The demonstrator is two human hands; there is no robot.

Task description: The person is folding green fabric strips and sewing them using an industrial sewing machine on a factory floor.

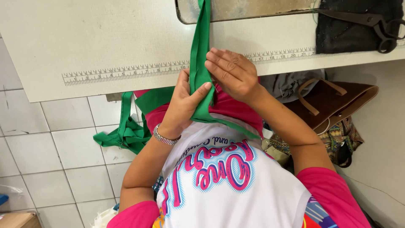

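**Both hands on the green strip at the table edge**

My left hand [184, 103] pinches the folded green fabric strip [200, 63] between thumb and fingers, just off the near edge of the sewing table [84, 38]. My right hand [232, 74] lies on the same strip from the other side, fingers nearly flat and pressing the fold. A beaded bracelet [165, 138] sits on my left wrist. From my hands the strip runs up across the printed ruler [126, 71] to the metal plate [253, 8] at the far edge. More green fabric [126, 133] hangs down to my left over the white tiled floor [50, 147]. At the table's right end, dark scissors [371, 21] rest on a black cloth [346, 33]; below them stands a brown bag [333, 101].
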